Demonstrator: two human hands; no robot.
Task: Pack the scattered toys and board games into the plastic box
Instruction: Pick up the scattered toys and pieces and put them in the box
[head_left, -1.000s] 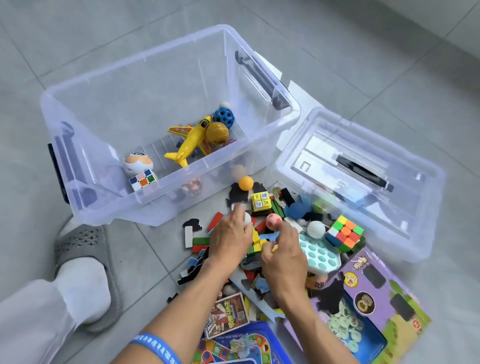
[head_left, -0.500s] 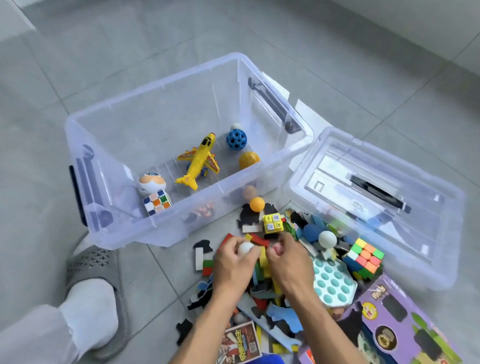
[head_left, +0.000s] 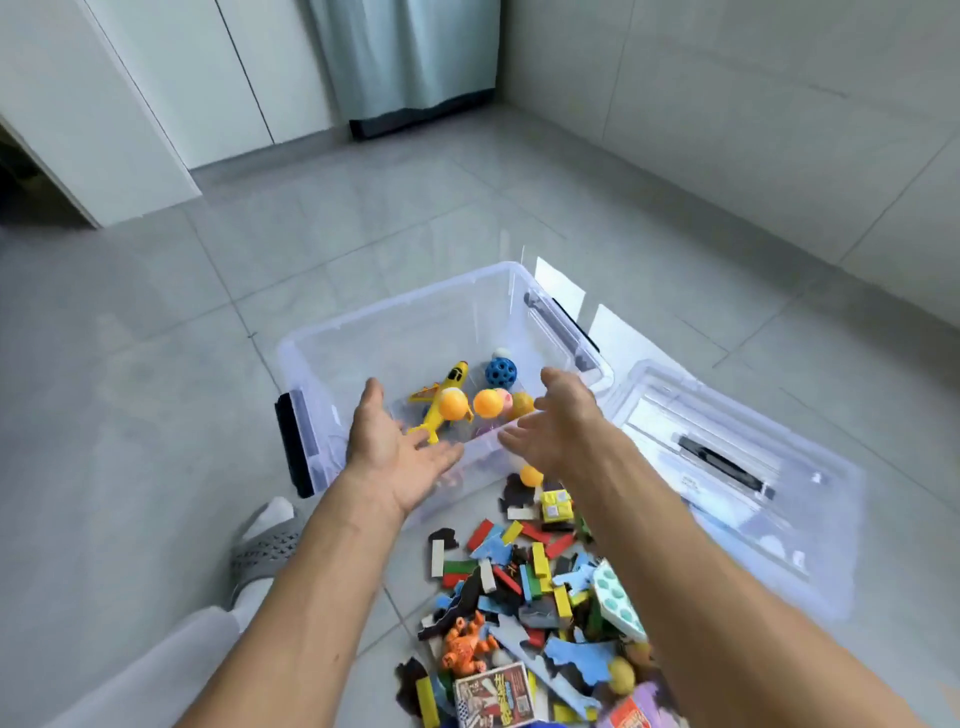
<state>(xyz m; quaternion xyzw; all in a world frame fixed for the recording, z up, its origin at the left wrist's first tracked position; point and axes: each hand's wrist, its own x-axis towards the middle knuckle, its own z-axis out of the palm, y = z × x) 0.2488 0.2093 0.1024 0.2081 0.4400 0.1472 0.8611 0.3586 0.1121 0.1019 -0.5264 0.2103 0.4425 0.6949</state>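
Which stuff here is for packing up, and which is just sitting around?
For the job:
plastic box
yellow toy plane
orange balls
pile of blocks and puzzle pieces
left hand, right hand, both open

Just around:
clear lid
grey slipper
curtain

The box (head_left: 415, 322) was clear, shiny plastic. The floor (head_left: 156, 338) was smooth, glossy tile. The balls (head_left: 488, 402) looked smooth and matt.
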